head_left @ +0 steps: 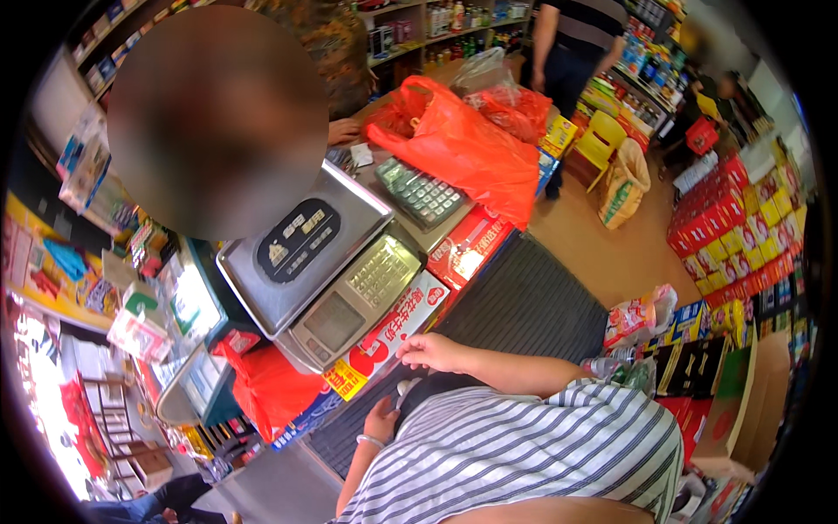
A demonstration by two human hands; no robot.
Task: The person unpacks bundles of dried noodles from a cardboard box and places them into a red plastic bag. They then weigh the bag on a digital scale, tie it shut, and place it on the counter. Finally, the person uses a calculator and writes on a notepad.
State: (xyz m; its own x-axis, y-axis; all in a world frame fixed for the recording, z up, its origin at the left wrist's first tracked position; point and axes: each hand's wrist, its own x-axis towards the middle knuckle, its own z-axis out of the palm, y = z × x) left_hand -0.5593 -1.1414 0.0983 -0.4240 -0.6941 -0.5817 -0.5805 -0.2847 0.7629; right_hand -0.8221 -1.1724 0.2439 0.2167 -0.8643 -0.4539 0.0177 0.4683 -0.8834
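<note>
My right hand is over the front edge of the counter, its fingers curled together; anything in them is too small to make out. My left hand, with a pale bracelet at its wrist, is low against my dark clothing, fingers bent in and partly hidden. Small whitish things lie by its fingertips. Closest to my hands stands a weighing scale with a keypad, a display and a metal pan. Beyond it is a large-key calculator. Red plastic bags sit on the counter to its right.
Another red bag hangs by the counter's left end. A person's hand rests across the counter; another person stands further back. Behind are a yellow chair, a sack and stacked red-yellow boxes. An open carton is at right.
</note>
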